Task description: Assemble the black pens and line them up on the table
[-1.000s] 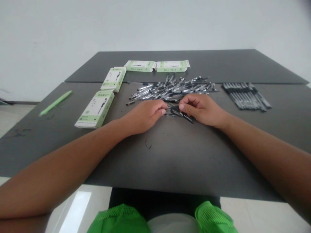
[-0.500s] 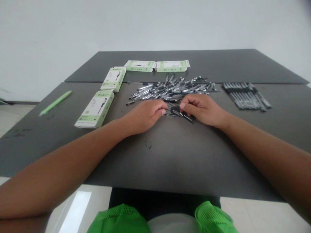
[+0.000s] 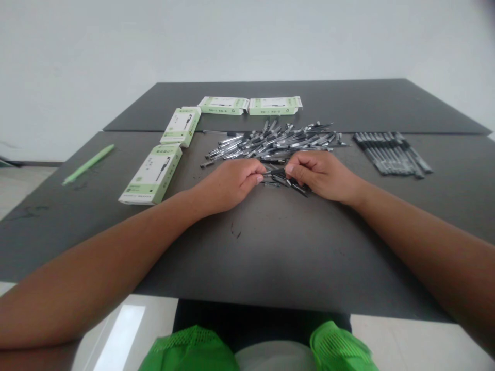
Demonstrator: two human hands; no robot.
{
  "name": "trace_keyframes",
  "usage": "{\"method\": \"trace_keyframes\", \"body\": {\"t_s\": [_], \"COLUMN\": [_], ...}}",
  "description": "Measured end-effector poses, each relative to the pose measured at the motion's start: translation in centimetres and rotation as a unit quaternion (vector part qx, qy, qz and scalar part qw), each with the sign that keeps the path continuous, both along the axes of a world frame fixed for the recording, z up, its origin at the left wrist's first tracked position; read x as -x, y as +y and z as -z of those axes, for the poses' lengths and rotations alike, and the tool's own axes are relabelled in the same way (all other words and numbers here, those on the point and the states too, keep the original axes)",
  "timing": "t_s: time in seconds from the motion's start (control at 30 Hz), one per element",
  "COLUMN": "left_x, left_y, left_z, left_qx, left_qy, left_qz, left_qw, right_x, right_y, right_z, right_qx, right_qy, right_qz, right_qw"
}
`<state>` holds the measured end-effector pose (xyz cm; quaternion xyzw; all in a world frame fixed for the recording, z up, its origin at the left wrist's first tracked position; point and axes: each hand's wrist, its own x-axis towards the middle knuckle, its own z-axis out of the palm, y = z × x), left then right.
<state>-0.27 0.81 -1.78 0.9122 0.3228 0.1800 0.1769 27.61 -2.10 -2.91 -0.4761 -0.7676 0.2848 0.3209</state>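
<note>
Between my two hands a pen lies nearly level, clear at its left part and black toward the right. My left hand is closed, thumb and fingers pinching the pen's left end. My right hand pinches the other end, fingers curled. Beneath and just behind the hands are a few loose black pen parts. Beyond them spreads a heap of loose clear-and-black pens. The fingertips hide both ends of the held pen.
Two white-and-green boxes lie at the left, and two more boxes at the back. A row of pens lies side by side at the right. A light green pen-like stick rests at the far left of the dark table.
Hardly anything differs. Both hands keep hold of the pen in almost the same place; my right hand has shifted very slightly.
</note>
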Motion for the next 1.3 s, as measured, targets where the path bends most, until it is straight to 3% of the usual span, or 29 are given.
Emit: {"method": "trace_keyframes", "body": {"t_s": [0.67, 1.3], "left_x": [-0.02, 0.00], "left_y": [-0.05, 0.08], "left_z": [0.11, -0.09], "left_qx": [0.013, -0.004], "left_qy": [-0.013, -0.001], "left_qz": [-0.001, -0.001], "left_qw": [1.000, 1.000], "right_x": [0.06, -0.13], "right_y": [0.05, 0.11], "right_z": [-0.08, -0.24], "right_qx": [-0.003, 0.002], "right_qy": [0.022, -0.023], "right_qz": [-0.003, -0.028], "right_qw": [1.000, 0.999]}}
